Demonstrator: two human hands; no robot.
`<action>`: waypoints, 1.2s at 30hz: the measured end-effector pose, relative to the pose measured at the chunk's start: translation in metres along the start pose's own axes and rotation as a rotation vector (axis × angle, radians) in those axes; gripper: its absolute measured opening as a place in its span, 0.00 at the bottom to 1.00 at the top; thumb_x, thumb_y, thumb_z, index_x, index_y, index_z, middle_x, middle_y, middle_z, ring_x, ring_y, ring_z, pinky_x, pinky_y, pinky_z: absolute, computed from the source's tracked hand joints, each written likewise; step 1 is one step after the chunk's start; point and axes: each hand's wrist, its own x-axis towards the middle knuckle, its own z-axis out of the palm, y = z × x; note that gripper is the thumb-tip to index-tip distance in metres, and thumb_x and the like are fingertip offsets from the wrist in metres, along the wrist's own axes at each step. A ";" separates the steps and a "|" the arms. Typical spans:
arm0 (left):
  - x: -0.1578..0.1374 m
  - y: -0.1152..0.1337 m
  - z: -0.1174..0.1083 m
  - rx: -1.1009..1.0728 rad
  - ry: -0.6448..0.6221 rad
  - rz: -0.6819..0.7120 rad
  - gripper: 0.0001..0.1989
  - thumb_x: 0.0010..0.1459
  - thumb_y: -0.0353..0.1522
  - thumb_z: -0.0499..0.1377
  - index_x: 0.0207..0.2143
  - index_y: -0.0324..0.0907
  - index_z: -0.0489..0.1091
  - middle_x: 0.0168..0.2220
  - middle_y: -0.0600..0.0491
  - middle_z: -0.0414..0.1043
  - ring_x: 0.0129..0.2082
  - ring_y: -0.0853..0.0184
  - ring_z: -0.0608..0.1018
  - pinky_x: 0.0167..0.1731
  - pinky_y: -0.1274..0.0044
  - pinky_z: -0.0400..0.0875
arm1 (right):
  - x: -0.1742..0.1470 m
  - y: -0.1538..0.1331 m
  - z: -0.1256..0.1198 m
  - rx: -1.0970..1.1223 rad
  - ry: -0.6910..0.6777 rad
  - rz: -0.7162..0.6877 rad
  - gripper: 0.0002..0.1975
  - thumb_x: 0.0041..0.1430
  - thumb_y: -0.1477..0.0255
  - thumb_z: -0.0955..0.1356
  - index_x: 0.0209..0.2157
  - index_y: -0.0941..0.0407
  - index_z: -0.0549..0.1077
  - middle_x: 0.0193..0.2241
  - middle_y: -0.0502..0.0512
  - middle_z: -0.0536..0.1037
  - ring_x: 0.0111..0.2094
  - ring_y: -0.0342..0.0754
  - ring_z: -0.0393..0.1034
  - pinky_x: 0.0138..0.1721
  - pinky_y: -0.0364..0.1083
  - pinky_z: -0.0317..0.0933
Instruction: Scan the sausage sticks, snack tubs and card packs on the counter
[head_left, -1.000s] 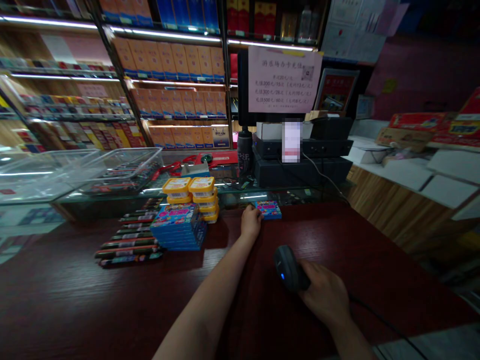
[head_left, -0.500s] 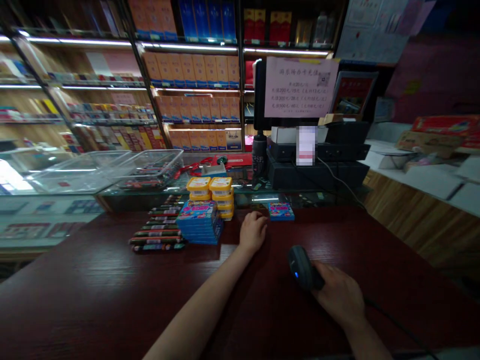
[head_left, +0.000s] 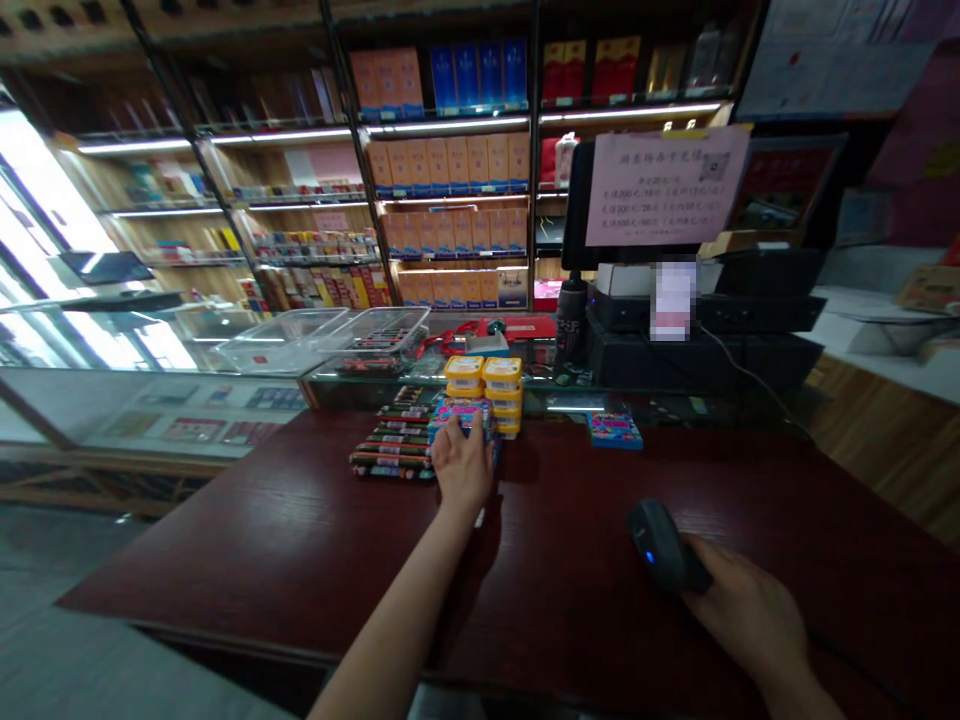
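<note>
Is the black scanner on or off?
On, it seems: the scanner in the right hand shows a small glowing blue light.

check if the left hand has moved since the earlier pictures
Yes, leftward: judged against the yellow tubs, the left hand has gone from their right side to in front of them, at the blue box stack.

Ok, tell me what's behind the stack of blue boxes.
Yellow tubs in two columns show behind the blue boxes. The boxes cover the left column's lower part, so its tub count can't be told.
</note>
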 end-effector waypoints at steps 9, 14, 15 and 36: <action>0.000 -0.027 -0.008 -0.130 0.071 0.102 0.12 0.58 0.30 0.53 0.41 0.48 0.73 0.42 0.47 0.70 0.43 0.58 0.68 0.45 0.68 0.63 | 0.000 0.001 0.004 -0.054 -0.024 0.015 0.14 0.55 0.70 0.61 0.43 0.53 0.71 0.37 0.53 0.80 0.36 0.52 0.75 0.35 0.49 0.65; -0.003 -0.039 -0.022 -0.312 0.239 0.200 0.13 0.59 0.29 0.51 0.41 0.48 0.73 0.39 0.48 0.72 0.41 0.61 0.70 0.45 0.70 0.63 | 0.000 0.001 0.003 -0.056 -0.043 0.023 0.14 0.56 0.70 0.61 0.43 0.52 0.71 0.39 0.52 0.79 0.37 0.50 0.75 0.34 0.47 0.64; -0.005 -0.037 -0.025 -0.369 0.259 0.215 0.13 0.59 0.29 0.51 0.41 0.47 0.73 0.39 0.48 0.72 0.41 0.61 0.70 0.45 0.70 0.63 | 0.001 0.001 0.003 -0.053 -0.042 0.019 0.14 0.56 0.71 0.61 0.43 0.52 0.71 0.38 0.52 0.79 0.37 0.50 0.75 0.34 0.47 0.64; -0.050 0.064 0.066 -1.886 -0.306 -0.777 0.23 0.44 0.40 0.67 0.34 0.41 0.57 0.33 0.55 0.72 0.30 0.68 0.79 0.44 0.62 0.74 | 0.018 -0.014 -0.039 0.485 -0.149 0.233 0.17 0.48 0.64 0.67 0.41 0.53 0.73 0.37 0.56 0.80 0.38 0.54 0.75 0.38 0.48 0.65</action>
